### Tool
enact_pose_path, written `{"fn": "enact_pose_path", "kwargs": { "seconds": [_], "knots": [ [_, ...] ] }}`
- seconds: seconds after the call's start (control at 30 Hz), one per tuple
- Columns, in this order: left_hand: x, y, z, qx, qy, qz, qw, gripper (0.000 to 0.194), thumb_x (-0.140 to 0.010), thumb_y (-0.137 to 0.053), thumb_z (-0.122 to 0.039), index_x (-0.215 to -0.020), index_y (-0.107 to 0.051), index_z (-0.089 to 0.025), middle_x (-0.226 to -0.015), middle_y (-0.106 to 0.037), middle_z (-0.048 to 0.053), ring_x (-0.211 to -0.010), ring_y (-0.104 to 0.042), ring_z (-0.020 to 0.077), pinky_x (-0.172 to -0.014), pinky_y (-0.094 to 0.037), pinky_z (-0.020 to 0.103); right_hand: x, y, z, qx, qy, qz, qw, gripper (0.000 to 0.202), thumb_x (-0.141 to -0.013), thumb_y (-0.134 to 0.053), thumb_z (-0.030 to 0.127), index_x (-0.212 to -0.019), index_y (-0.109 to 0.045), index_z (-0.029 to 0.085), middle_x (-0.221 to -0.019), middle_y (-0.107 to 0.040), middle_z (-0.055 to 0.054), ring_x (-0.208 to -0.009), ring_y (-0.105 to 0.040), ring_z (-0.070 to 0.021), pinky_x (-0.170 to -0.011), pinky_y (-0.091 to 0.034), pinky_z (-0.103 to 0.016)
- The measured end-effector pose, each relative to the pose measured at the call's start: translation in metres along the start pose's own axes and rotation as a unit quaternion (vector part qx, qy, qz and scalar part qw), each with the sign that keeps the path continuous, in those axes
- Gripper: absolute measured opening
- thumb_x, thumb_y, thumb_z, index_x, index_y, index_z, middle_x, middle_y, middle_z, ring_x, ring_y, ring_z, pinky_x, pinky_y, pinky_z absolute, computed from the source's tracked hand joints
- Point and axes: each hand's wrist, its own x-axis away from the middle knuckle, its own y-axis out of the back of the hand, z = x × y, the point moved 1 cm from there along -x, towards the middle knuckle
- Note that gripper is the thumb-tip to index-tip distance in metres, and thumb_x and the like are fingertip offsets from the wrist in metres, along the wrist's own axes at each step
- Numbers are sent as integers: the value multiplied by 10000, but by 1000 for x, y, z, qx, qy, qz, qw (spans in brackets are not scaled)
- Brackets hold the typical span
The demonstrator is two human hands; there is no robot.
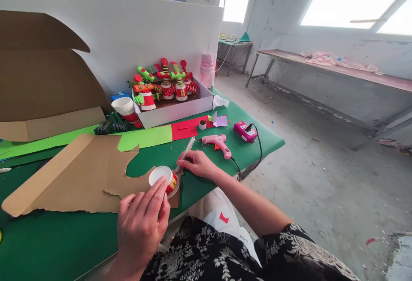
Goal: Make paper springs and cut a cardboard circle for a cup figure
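Note:
A red and white paper cup (172,185) stands on a torn piece of brown cardboard (77,178), one white round end facing up toward me. My left hand (144,212) steadies it, fingers closed together and pressed on its near side. In my right hand (196,163) is a slim, pale pen (186,152), pinched between thumb and fingers. Its lower end meets the cardboard close beside the cup's base; the exact tip is too small to make out. Just beyond my right hand lies a pink glue gun (217,143), its nozzle pointing left.
A white box (177,113) of paper-cup figures sits at the back, with stacked cups (124,106) left of it. Green paper (148,138) and red paper (185,129) lie before it. A pink power socket (245,131) with a black cord sits near the table's right edge.

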Motion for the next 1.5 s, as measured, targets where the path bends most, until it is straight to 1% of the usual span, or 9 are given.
{"fn": "enact_pose_path", "kwargs": {
  "seconds": [0.17,0.37,0.53,0.7,0.9,1.07,1.37,1.43,1.5],
  "knots": [
    [-1,0,0,-7,-9,-4,1000,436,-865,-601,-55,-1283,-576,-175,-1064,-766,94,-706,-676,192,-772,-401,369,11,2,-1,-16,-7,-6,1000,113,-895,-598,194,-856,-691,143,-696,-630,6,-628,-524,-111,-602,-397,-207],
    [-1,0,1,-9,-12,-2,1000,437,-858,-610,-45,-1280,-581,-158,-1068,-764,107,-682,-671,186,-750,-399,366,23,-1,2,-12,-5,-39,999,105,-886,-608,197,-841,-690,148,-713,-644,1,-613,-503,-109,-604,-390,-215],
    [0,0,1,-10,-15,-5,1000,445,-861,-601,-49,-1289,-574,-165,-1079,-762,99,-720,-683,190,-773,-403,366,32,-6,4,-3,15,-60,998,142,-889,-579,163,-790,-679,153,-789,-683,-27,-671,-546,-126,-650,-406,-228],
    [0,-2,0,-11,-10,-5,1000,432,-868,-591,-60,-1286,-574,-169,-1082,-762,93,-708,-683,186,-780,-405,368,42,-11,3,3,12,-80,997,133,-895,-575,181,-807,-673,166,-818,-698,-36,-670,-555,-136,-645,-413,-241],
    [0,-1,0,-10,-7,-1,1000,455,-876,-590,-61,-1313,-555,-185,-1093,-759,91,-693,-683,183,-755,-411,368,51,-18,4,1,20,-112,994,97,-880,-578,176,-819,-653,178,-815,-695,-42,-692,-590,-153,-651,-431,-250],
    [1,-2,0,-2,5,-3,1000,489,-883,-578,-73,-1350,-528,-208,-1113,-754,81,-692,-676,180,-775,-401,367,58,-22,8,1,25,-135,991,83,-876,-581,191,-811,-633,190,-812,-694,-43,-735,-620,-174,-703,-455,-270],
    [1,-2,-1,-4,3,-2,1000,444,-879,-596,-65,-1304,-557,-184,-1110,-754,86,-697,-681,184,-750,-407,367,66,-28,12,5,20,-145,989,104,-877,-571,170,-792,-627,193,-901,-719,-71,-824,-657,-191,-772,-486,-290],
    [1,-2,0,-3,4,-4,1000,445,-880,-597,-71,-1308,-556,-188,-1111,-755,82,-697,-684,183,-749,-409,365,68,-29,13,4,27,-148,989,99,-877,-570,173,-804,-633,192,-889,-722,-66,-814,-660,-188,-761,-493,-284],
    [2,-3,0,-1,5,-6,1000,453,-881,-595,-79,-1317,-551,-196,-1116,-753,79,-696,-685,182,-752,-411,365,69,-28,13,2,35,-165,986,94,-879,-567,184,-821,-641,194,-860,-722,-56,-786,-663,-183,-725,-498,-273]
  ]
}}
